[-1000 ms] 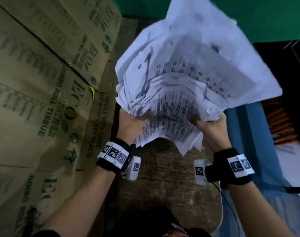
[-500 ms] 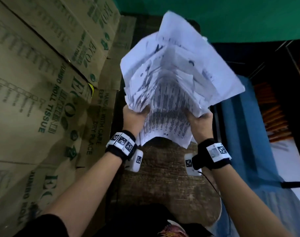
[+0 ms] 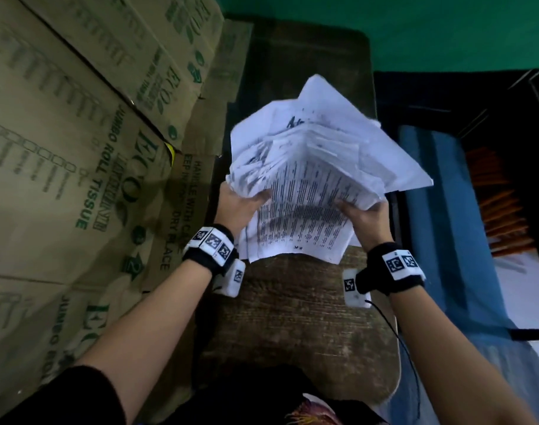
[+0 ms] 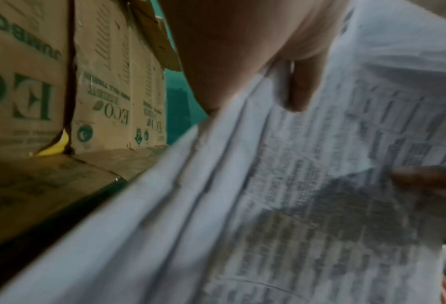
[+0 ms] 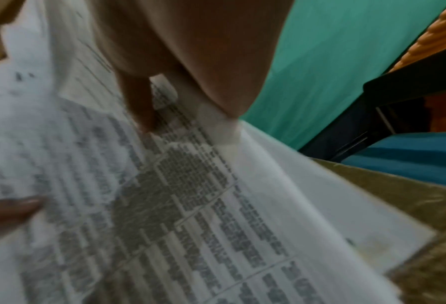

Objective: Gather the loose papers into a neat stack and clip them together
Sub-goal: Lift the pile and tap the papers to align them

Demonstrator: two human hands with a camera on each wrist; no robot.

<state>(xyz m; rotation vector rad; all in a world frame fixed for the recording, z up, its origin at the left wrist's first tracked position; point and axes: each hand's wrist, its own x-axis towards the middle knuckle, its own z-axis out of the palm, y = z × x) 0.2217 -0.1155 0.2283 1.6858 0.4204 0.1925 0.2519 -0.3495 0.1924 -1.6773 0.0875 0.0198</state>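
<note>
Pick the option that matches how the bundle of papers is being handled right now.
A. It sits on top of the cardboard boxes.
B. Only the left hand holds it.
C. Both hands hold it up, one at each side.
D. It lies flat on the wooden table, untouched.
C: the left hand and the right hand each grip a side of the papers, which are raised above the wooden table.

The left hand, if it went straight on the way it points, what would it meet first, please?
The left hand already grips the papers, so it meets them first. Beyond lies the table; depth is unclear.
</note>
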